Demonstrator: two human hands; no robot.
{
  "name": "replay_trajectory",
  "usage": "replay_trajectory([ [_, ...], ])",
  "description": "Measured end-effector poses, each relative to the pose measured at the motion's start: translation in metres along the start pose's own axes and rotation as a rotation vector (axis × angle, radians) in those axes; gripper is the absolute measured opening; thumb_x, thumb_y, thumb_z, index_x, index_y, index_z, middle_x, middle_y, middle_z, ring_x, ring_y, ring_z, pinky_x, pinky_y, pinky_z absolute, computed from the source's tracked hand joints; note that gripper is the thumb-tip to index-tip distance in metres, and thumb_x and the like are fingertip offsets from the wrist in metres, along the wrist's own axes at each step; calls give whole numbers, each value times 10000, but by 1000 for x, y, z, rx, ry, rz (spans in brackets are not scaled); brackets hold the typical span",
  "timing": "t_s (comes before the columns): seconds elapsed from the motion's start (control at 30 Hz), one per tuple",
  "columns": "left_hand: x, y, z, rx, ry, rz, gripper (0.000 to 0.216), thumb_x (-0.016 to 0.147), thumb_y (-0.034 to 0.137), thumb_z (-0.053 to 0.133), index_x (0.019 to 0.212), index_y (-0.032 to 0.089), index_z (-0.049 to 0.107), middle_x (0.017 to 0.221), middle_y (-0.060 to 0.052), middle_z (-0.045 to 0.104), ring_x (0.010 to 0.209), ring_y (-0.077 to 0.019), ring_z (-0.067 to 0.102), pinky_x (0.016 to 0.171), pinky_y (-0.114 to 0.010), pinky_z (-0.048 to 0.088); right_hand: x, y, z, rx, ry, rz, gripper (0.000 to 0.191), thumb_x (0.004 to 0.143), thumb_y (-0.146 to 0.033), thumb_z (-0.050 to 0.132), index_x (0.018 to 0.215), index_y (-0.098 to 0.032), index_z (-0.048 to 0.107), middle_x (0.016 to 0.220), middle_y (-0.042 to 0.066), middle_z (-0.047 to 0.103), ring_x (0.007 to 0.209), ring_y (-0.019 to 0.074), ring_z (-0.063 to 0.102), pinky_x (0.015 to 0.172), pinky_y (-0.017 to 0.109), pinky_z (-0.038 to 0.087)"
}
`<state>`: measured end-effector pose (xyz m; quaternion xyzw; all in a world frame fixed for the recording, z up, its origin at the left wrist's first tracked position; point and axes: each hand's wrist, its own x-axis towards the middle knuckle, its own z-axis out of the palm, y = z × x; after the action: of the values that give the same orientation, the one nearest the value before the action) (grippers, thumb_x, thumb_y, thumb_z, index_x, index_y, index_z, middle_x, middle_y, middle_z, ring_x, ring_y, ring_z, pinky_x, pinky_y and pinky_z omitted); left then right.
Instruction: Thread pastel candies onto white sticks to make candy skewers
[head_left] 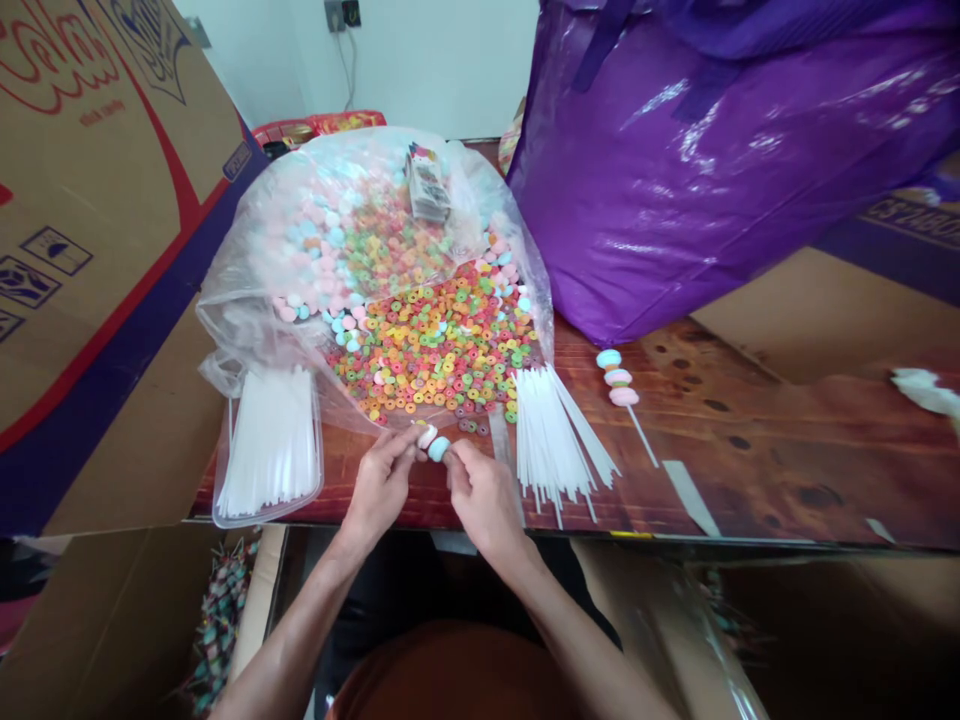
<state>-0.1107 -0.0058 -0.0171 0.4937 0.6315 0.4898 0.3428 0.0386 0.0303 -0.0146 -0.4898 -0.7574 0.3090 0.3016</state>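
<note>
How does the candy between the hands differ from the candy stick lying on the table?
The held candy sits between the left hand and right hand; the candy stick lies on the table. The held candy shows two large pieces, whitish and blue; the candy stick shows three, one blue and two pink. The candy stick's stem shows; any in the held candy is hidden. Both include a blue piece.

Sweets (435,355) in a bag (232,270) on a table (742,440); sticks (270,440) in a tray (319,475), left; loose sticks (546,435), right; sack (675,190), behind right.
</note>
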Motion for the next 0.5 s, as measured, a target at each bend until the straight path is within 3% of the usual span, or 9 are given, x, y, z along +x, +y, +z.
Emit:
replay_trajectory([
  [0.1, 13, 4, 2, -11, 77, 6, 292, 941, 266, 535, 1151, 205, 730, 995, -60, 718, 812, -159, 671, 838, -312, 548, 1, 9, -12, 57, -9, 66, 273, 950, -249, 453, 704, -207, 563, 552, -23, 570, 477, 124, 521, 525, 224, 366],
  [0.17, 22, 4, 5, 122, 137, 56, 267, 925, 231, 556, 1120, 214, 737, 1028, -64, 700, 841, -166, 662, 826, -307, 539, -1, 12, -20, 85, 15, 90, 298, 959, -277, 459, 690, -207, 567, 540, -33, 548, 462, 114, 495, 516, 219, 362],
  [0.33, 28, -3, 10, 480, 47, 166, 258, 860, 88, 578, 976, 239, 751, 922, -44, 641, 851, -175, 625, 827, -301, 515, -9, 14, -25, 98, 48, 112, 308, 971, -301, 464, 714, -205, 604, 556, -31, 553, 461, 114, 472, 498, 223, 352],
  [0.5, 33, -8, 5, 451, 161, 179, 176, 887, 112, 574, 956, 199, 710, 936, -51, 638, 832, -169, 626, 785, -281, 510, -10, 15, -21, 75, 46, 90, 303, 972, -287, 463, 722, -200, 610, 564, -22, 563, 477, 119, 483, 512, 227, 353],
])
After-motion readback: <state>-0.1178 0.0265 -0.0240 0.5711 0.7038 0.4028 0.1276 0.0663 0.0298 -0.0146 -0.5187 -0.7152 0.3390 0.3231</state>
